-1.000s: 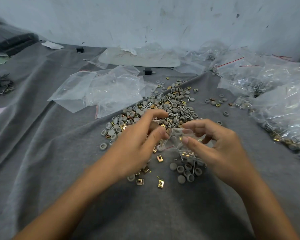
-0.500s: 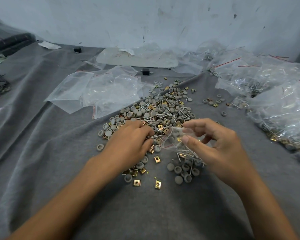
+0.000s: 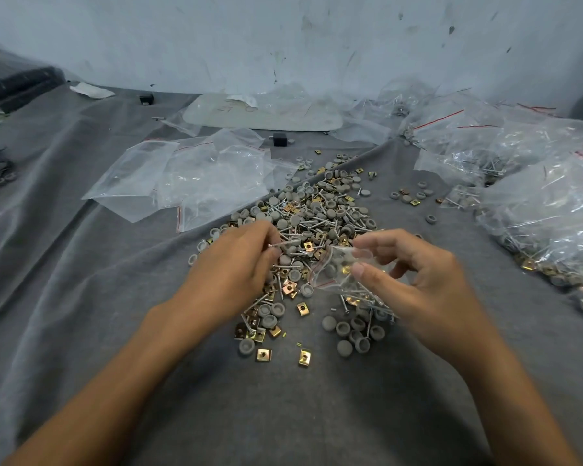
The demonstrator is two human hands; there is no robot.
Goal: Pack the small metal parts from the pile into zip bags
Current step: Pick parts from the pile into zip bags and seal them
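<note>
- Head view: a creased grey cloth covers the whole work surface, with both bare forearms reaching over it from 6 o'clock
- Nearest, stray grey caps and gold square clips lie loose on the cloth at 6 o'clock of the hands
- left hand, at 9 o'clock of the scene's middle, has its fingers curled, thumb and fingertips pinching a thin screw; the screw's long axis runs 9 to 3 o'clock, one end jutting past the fingertips toward 3; which end is the head cannot be told
- right hand, at 3 o'clock, pinches a small clear zip bag between thumb and forefinger, the other fingers loosely bent; the bag's mouth faces 9 o'clock toward the screw, near it but apart; its length trails toward 4 o'clock under the palm, with screws, caps and clips inside
- pile of mixed parts spreads from under both hands toward 12 o'clock
- empty bags lie flat at 10 o'clock of the pile; filled bags heap at 2 to 3 o'clock
- Farthest, a flat white board lies at 12 o'clock, with a scuffed pale wall behind it
</note>
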